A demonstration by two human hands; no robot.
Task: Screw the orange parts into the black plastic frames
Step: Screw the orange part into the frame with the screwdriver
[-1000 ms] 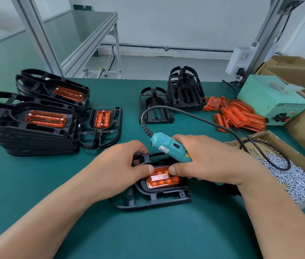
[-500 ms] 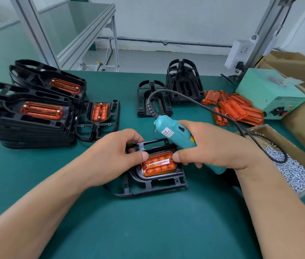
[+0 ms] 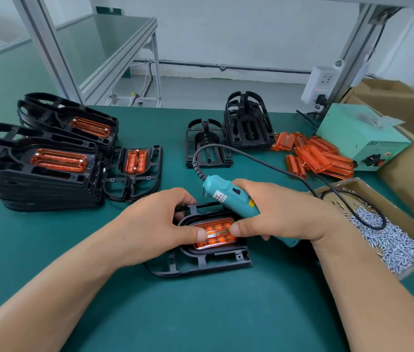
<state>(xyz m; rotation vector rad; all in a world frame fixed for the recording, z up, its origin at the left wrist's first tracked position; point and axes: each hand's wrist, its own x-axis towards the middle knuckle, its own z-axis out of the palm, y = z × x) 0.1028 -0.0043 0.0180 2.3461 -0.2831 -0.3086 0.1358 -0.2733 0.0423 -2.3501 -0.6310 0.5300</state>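
Light, glossy, probably brittle, the orange part (image 3: 214,233) lies seated in the black plastic frame (image 3: 213,252) on the table (image 3: 201,313); press its flat face. The left hand (image 3: 155,227) grip pinches frame and part; the right hand (image 3: 284,214) grip wraps the electric screwdriver (image 3: 228,196), thumb on the part
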